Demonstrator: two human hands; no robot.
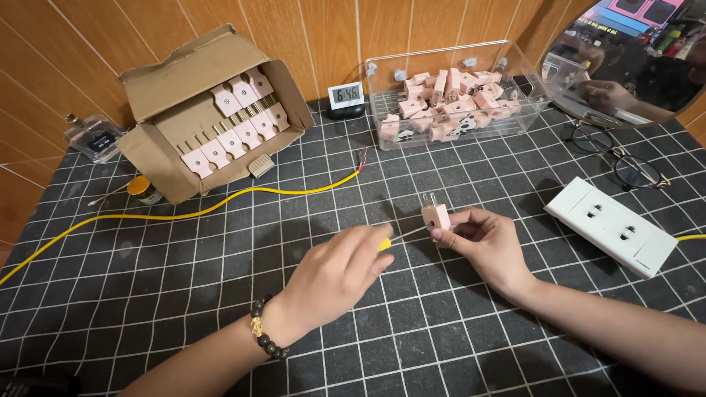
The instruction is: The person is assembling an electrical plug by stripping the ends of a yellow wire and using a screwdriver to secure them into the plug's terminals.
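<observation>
Pinching boxy pink plug [436,216] — metal-pronged

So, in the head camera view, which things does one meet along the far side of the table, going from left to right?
Small clear case → cardboard box of pink plugs → small digital clock → clear plastic bin of pink plugs → round mirror.

The tabletop [456,331] near the person is bare, so hands can move there. A yellow wire [220,209] crosses the left. The cardboard box [184,103], clear bin [456,95] and white socket block [610,224] block the back and right.
</observation>
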